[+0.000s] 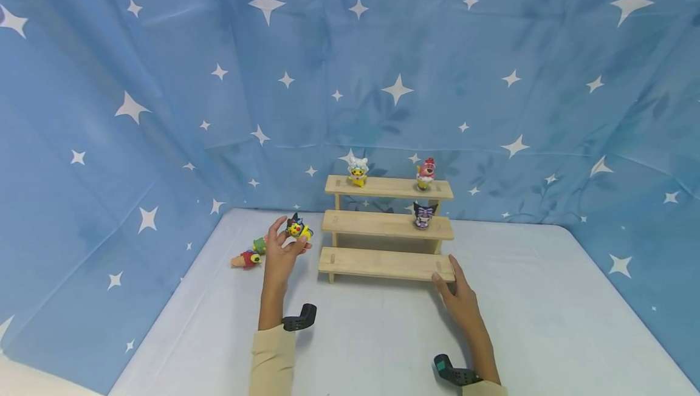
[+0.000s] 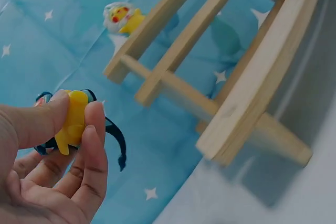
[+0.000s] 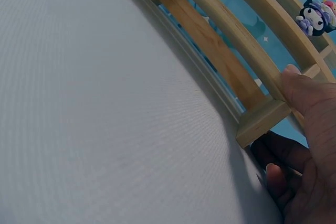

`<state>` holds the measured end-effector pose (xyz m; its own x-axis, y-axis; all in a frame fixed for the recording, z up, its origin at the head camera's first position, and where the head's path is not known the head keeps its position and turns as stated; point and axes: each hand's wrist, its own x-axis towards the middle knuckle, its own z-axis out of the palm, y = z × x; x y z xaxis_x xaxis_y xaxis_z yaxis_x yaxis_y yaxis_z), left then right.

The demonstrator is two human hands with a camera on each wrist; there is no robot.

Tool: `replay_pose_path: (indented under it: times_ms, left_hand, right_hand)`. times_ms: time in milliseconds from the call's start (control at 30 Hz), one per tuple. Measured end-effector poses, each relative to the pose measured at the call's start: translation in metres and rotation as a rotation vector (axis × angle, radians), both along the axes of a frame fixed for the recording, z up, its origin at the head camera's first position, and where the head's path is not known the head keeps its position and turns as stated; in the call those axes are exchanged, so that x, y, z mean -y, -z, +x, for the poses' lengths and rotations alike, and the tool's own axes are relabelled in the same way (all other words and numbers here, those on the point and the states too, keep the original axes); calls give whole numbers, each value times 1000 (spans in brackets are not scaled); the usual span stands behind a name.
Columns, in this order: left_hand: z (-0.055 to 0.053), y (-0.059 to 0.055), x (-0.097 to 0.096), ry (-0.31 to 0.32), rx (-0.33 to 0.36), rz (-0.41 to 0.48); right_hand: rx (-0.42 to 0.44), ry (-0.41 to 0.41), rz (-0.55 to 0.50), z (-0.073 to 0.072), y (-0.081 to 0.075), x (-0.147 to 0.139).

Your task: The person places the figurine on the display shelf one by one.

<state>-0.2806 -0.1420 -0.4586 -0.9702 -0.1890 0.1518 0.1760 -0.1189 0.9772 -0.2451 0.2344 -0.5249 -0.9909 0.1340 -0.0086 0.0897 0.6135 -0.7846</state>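
My left hand (image 1: 281, 256) pinches a small yellow figurine (image 1: 298, 229) with a dark pointed hat, above the table left of the wooden shelf. In the left wrist view the figurine's yellow body (image 2: 76, 114) is between thumb and fingers, and a dark, curved tail-like piece hangs out. My right hand (image 1: 459, 296) grips the right end of the three-step wooden display shelf (image 1: 383, 264) at its lowest step. Seen from the right wrist, the thumb (image 3: 294, 80) lies on the step's edge while the other fingers curl beside the end support.
The top step bears a white-hooded yellow figurine (image 1: 358, 172) and a pink-and-red figurine (image 1: 425, 174). A black-and-purple figurine (image 1: 423, 215) stands on the middle step's right. Red (image 1: 250, 259) and green (image 1: 259, 245) figurines lie on the white table (image 1: 372, 335) at left. Blue starry cloth (image 1: 306, 44) hangs behind.
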Motion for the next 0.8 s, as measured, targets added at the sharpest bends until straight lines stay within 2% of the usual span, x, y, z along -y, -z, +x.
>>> replay_pose_path:
  times_ms: [133, 200, 367, 633, 800]
  left_hand:
    - [-3, 1, -10, -11, 22, -31]
    - [-4, 0, -16, -16, 12, -41]
    - [-5, -2, -28, -1, -52, -69]
    - [-9, -5, -47, 76, -126, -120]
    - [-11, -5, -56, 54, -176, -191]
  right_hand:
    - [-1, -2, -8, 1, 0, 0]
    - [-1, -2, -11, 1, 1, 0]
    - [-5, 1, -12, 1, 2, -1]
    - [-13, -5, -20, -1, 1, -2]
    - [-5, -10, -20, -1, 1, -2]
